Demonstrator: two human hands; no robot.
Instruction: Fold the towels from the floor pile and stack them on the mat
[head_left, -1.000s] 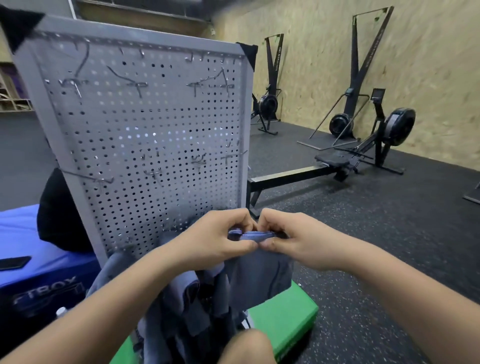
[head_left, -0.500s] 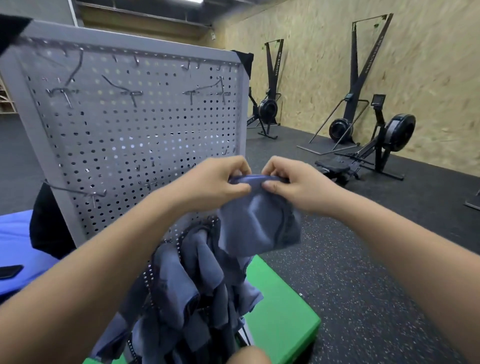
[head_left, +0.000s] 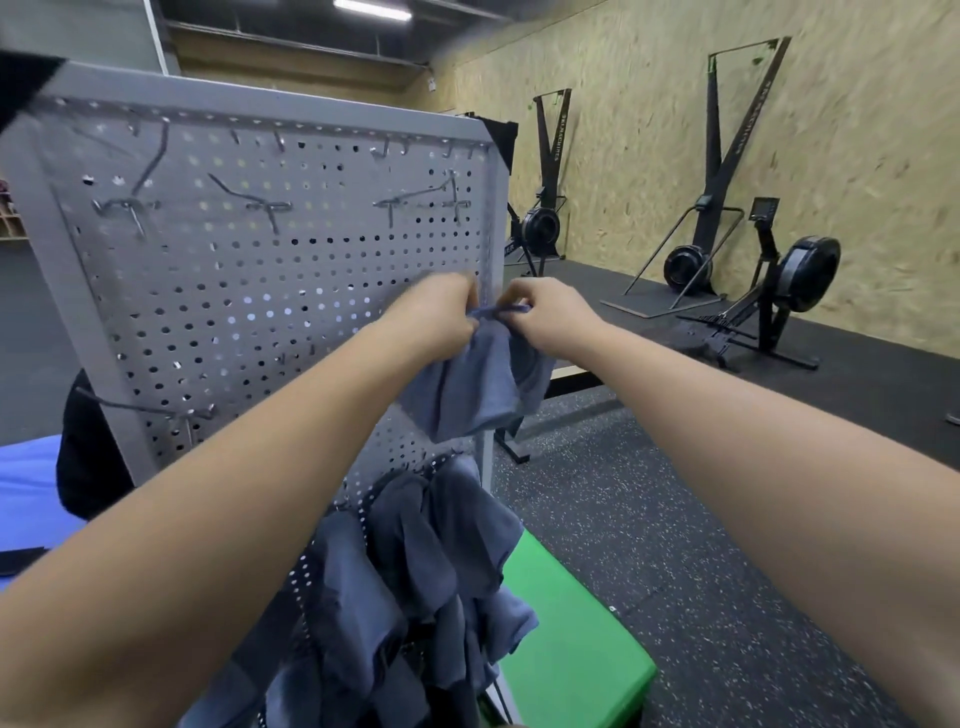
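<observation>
A small grey-blue towel (head_left: 467, 384) hangs in the air in front of the pegboard, held by its top edge. My left hand (head_left: 439, 317) pinches the edge on the left and my right hand (head_left: 545, 317) pinches it on the right, the two hands close together. Below them several more grey-blue towels (head_left: 415, 571) hang bunched against the lower part of the pegboard. A green mat (head_left: 576, 644) lies on the floor at the bottom right of the towels.
A grey metal pegboard (head_left: 249, 291) with hooks stands upright right in front of me. A blue padded block (head_left: 26, 488) sits at left with a black object (head_left: 88, 457) on it. Rowing and ski machines (head_left: 779, 280) line the wood-panel wall on the speckled black floor (head_left: 701, 545).
Both hands have lifted the towel upward, from near the pegboard's lower edge to about its middle, staying close together on the top edge. The view has tilted up.
</observation>
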